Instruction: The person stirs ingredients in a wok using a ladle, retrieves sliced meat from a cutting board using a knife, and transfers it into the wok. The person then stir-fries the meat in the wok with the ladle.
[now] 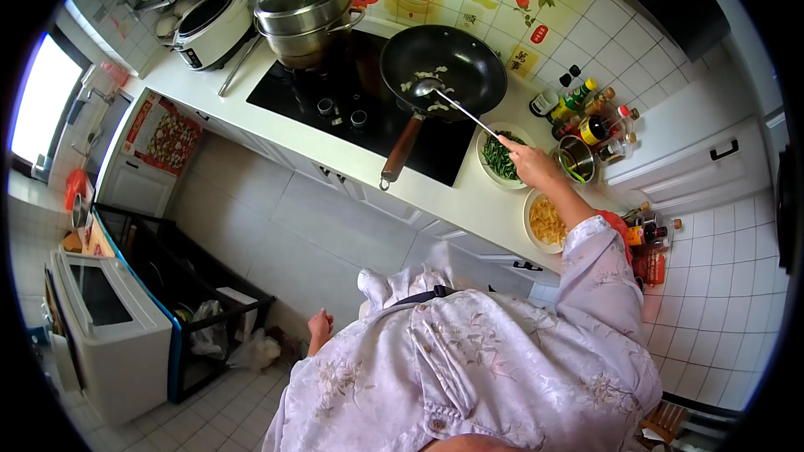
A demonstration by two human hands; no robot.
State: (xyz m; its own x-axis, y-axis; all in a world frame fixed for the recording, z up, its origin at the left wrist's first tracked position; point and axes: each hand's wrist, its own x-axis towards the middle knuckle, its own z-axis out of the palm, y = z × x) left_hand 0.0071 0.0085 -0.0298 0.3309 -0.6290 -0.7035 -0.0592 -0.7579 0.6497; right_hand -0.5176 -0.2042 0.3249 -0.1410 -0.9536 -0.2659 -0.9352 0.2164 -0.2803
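White countertop (486, 202) is running diagonally through a kitchen, with a black glass hob (285, 88) lying along it and white tiles (610, 21) covering the wall behind, some of them carrying yellow and red prints. On the hob a lidded steel pot (303, 25) is standing beside a black wok (473, 57), whose wooden handle (404, 146) is reaching past the hob's front edge. A white rice cooker (209, 29) is sitting with its lid raised at the far left, while bottles (590, 125) are crowding the right end near a steel bowl (578, 157). Grey floor (310, 226) is stretching below, and a white appliance (121, 326) is standing by a black-framed rack (167, 285).

A dark round border is cutting off the outer edges. The right forearm is covering part of a plate of yellow strips (546, 219), the shirt (486, 360) is hiding most of the left arm, and the rack's contents are fading into shadow.

The right hand (533, 166) is wrapping its fingers around the upper end of a metal ladle (456, 105), beside a plate of chopped greens (501, 159). The ladle's bowl is lying well away from those fingers, inside the wok, among pale pieces (441, 105). Near the shirt's hem, the left hand (320, 325) is showing too small to tell whether its fingers are pressing together
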